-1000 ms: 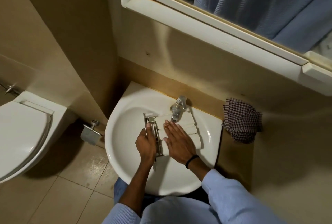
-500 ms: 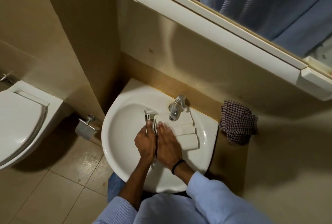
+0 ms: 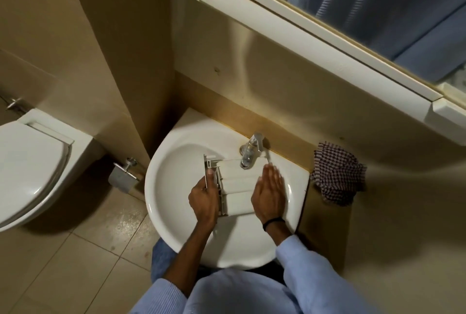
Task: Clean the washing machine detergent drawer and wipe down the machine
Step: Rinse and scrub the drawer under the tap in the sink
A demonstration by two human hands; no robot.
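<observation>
A white toilet (image 3: 30, 167) stands at the far left. In the white sink (image 3: 161, 182), the left hand (image 3: 203, 199) grips the left end of the detergent drawer (image 3: 238, 187), which lies across the basin under the tap (image 3: 249, 152). The right hand (image 3: 268, 194) lies flat, fingers straight, on the drawer's right end. A checked cloth (image 3: 338, 173) sits right of the sink.

Head view, steeply downward (near sink (image 3: 176, 213))

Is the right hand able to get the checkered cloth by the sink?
Probably yes. The right hand lies flat and empty on the detergent drawer, and the checkered cloth sits just past the sink rim on that side, with nothing between them.
</observation>
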